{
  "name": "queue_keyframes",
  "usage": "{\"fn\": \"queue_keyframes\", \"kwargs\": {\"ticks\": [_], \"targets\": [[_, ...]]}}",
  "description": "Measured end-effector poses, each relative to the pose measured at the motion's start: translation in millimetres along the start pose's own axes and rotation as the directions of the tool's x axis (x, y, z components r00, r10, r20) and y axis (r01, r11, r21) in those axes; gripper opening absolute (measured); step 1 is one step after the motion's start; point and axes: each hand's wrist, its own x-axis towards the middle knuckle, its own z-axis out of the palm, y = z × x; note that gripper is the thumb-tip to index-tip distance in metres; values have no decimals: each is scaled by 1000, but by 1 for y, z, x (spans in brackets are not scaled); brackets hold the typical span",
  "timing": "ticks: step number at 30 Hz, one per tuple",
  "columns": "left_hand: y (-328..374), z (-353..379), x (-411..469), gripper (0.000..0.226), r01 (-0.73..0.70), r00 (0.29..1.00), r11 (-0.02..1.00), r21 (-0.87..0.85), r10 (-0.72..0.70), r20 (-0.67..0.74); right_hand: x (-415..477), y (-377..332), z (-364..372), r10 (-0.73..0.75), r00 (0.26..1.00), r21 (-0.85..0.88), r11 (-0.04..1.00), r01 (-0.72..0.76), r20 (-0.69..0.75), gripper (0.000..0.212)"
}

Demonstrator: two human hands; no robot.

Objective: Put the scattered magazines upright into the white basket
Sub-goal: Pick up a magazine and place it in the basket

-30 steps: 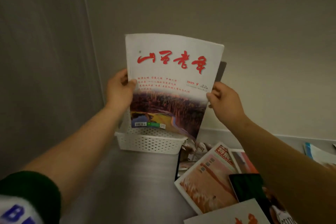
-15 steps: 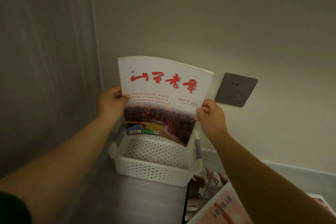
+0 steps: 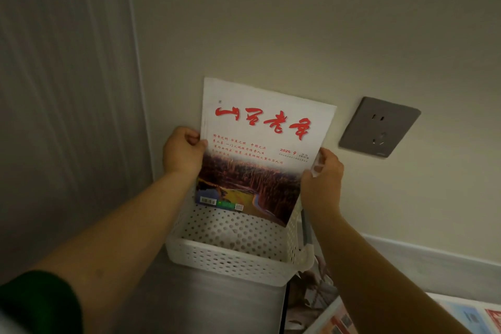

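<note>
A white magazine (image 3: pixel 260 149) with red characters and a landscape photo stands upright in both my hands. My left hand (image 3: pixel 183 153) grips its left edge and my right hand (image 3: pixel 322 179) grips its right edge. Its lower edge hangs inside the far part of the white perforated basket (image 3: pixel 230 260), which stands on the grey surface against the wall corner. I cannot tell whether the magazine touches the basket's bottom. More magazines (image 3: pixel 325 314) lie flat to the right of the basket, partly hidden by my right arm.
A grey wall socket (image 3: pixel 379 127) sits on the back wall to the right of the magazine. A panelled wall (image 3: pixel 67 116) closes the left side. A pale skirting strip (image 3: pixel 433 257) runs along the back wall. Other printed covers (image 3: pixel 482 317) show at the bottom right corner.
Both hands have lowered the magazine toward the basket. The view has tilted so the basket and socket sit nearer the middle, and most of the scattered magazines have left the frame.
</note>
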Motion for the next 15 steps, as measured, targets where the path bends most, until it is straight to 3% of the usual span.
{"fn": "queue_keyframes", "kwargs": {"ticks": [6, 10, 15], "targets": [[-6, 2, -2, 4, -10, 1000, 1000, 21, 10, 26, -1, 5, -7, 9, 999, -8, 1000, -9, 31, 51], [-6, 0, -9, 23, 8, 999, 1000, -18, -7, 42, -6, 10, -19, 6, 999, -78, 997, -3, 35, 51], [1, -12, -25, 28, 5, 997, 1000, 15, -6, 72, -16, 6, -36, -15, 999, -139, 990, 22, 52, 48]]}}
